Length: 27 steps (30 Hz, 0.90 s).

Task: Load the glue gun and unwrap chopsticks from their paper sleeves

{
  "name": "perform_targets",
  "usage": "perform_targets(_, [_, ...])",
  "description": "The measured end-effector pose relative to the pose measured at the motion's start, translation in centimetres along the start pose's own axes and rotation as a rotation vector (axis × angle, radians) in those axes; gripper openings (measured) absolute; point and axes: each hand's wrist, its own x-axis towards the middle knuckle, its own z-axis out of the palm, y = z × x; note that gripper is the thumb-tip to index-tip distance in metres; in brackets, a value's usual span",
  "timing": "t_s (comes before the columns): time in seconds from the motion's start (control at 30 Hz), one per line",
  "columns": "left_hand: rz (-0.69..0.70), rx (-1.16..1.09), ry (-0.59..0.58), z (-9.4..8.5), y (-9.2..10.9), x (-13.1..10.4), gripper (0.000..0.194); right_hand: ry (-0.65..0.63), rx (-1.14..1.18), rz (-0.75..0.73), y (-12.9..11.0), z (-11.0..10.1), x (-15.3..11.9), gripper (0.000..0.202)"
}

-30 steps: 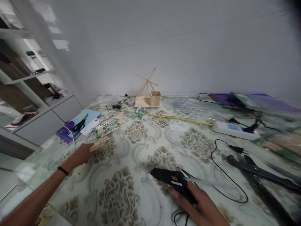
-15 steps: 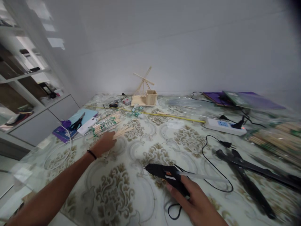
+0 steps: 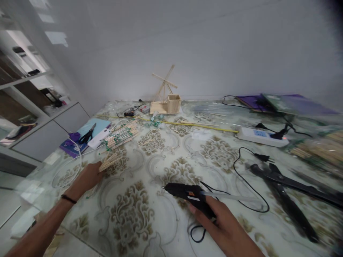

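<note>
My left hand (image 3: 89, 175) is closed around one end of a small bunch of wooden sticks (image 3: 110, 161), low over the left part of the table; its fingertips are partly hidden. Just beyond lie more sticks in green-printed wrappers (image 3: 122, 135). In my right hand (image 3: 218, 219) is a black hot glue gun (image 3: 187, 193), its nozzle pointing left and a clear glue stick (image 3: 227, 197) coming out of its back. Against the wall stands a wooden stick model (image 3: 174, 104), with a square box and crossed blades on a flat base.
A yellow tape measure (image 3: 198, 125) stretches across to a white power strip (image 3: 262, 137). Large black cutters (image 3: 284, 182) lie at right, near bagged sticks (image 3: 318, 144). Scissors (image 3: 88, 135) rest on books at left. Black cord (image 3: 237, 175) curls beside the glue gun.
My left hand has drawn back to the left and nearer to me, carrying the wooden sticks away from the wrapped ones. My right hand keeps the glue gun in nearly the same place.
</note>
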Motion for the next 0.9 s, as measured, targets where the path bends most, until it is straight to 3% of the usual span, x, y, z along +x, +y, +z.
perform_targets(0.3, [0.194, 0.017, 0.077, -3.2, 10.7, 6.5, 0.036, 0.141, 0.066, 0.028, 0.1, 0.3, -0.2, 0.037])
perform_targets(0.43, [0.293, 0.007, 0.122, -3.4, 15.3, 7.9, 0.036, 0.136, 0.04, 0.021, 0.4, 0.3, -0.2, 0.04])
perform_targets(0.53, [0.363, -0.008, 0.14, -3.2, 17.7, 8.5, 0.036, 0.136, 0.02, -0.028, 0.8, 0.4, -0.1, 0.036])
perform_targets(0.63, [0.381, -0.017, 0.144, -3.8, 17.9, 9.4, 0.036, 0.141, 0.025, -0.073, 1.0, 0.3, -0.1, 0.035])
perform_targets(0.8, [0.274, -0.001, 0.169, -5.7, 14.8, 11.5, 0.037, 0.139, 0.03, -0.078, 0.8, 0.2, 0.1, 0.038])
perform_targets(0.9, [0.248, 0.01, 0.181, -6.2, 14.0, 12.4, 0.037, 0.149, 0.063, -0.096, 0.9, 0.5, 0.0, 0.041])
